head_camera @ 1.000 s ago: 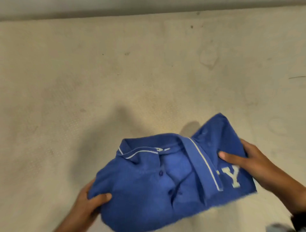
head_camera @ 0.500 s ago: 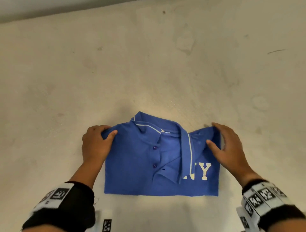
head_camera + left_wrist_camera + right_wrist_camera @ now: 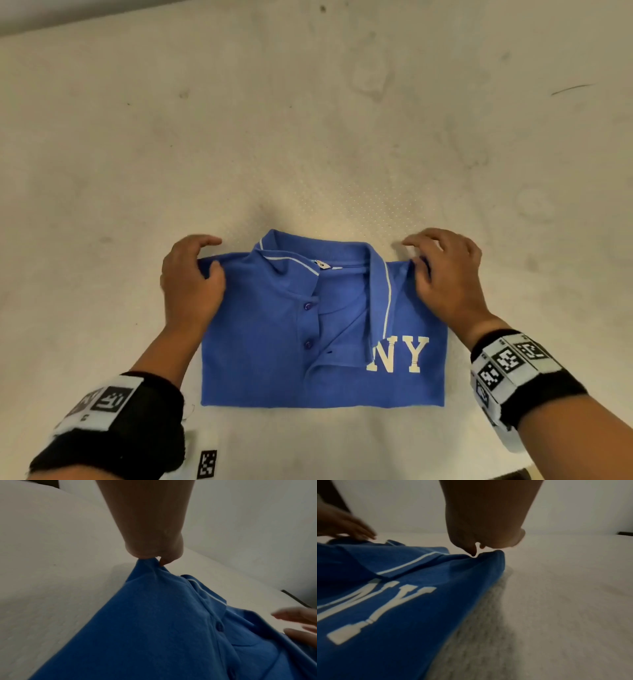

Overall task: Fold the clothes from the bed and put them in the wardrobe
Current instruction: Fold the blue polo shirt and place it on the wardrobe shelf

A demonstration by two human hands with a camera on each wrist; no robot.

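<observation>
A blue polo shirt (image 3: pixel 274 359) with white "NY" letters lies folded into a rectangle on the bed, collar facing away from me. My left hand (image 3: pixel 191 274) pinches the shirt's far left corner (image 3: pixel 147 563) between thumb and fingers. At the far right corner (image 3: pixel 489 555), my right hand (image 3: pixel 442 274) pinches the cloth with its fingers curled. In the left wrist view the shirt (image 3: pixel 154 628) fills the lower frame, and the right hand's fingers (image 3: pixel 295 615) show at the right edge.
The bare off-white mattress (image 3: pixel 308 120) spreads all round the shirt, stained in places. A wall runs along its far edge (image 3: pixel 85 13). Black wristbands with printed markers (image 3: pixel 510 359) sit on both forearms. No wardrobe is in view.
The shirt was held up loosely a second ago; it now lies flat and squared on the mattress. Both hands moved from its sides up to the far corners and pinch them.
</observation>
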